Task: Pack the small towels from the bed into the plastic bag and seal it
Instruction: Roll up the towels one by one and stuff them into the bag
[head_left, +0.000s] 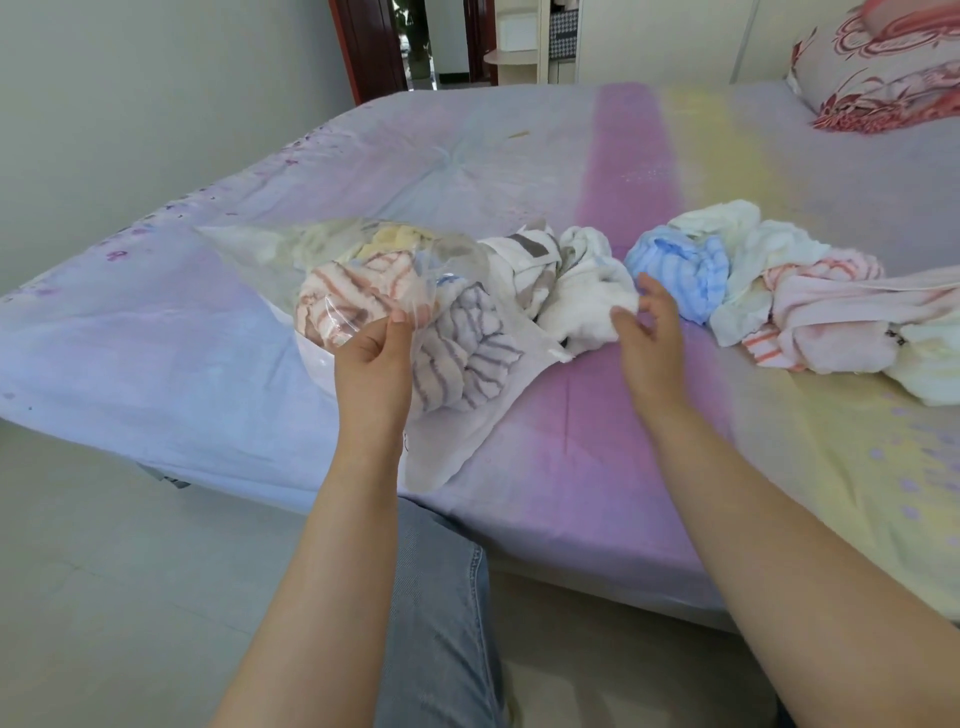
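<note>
A clear plastic bag (291, 254) lies on the bed (571, 447), its mouth facing right. Several small towels are inside, among them a pink-striped towel (343, 296) and a grey-striped towel (467, 358) at the mouth. My left hand (376, 358) pinches the bag's upper rim between thumb and fingers. My right hand (649, 332) hovers with loosely spread fingers at a white towel (587, 301), its fingertips touching the cloth. A blue towel (675, 270) and a heap of pink and pale towels (826, 312) lie further right.
A red-patterned pillow (883, 67) sits at the bed's far right corner. The bed's near edge runs diagonally above a tiled floor (104, 571). My jeans-clad leg (436, 613) is below, between my arms. A doorway (410, 41) stands beyond the bed.
</note>
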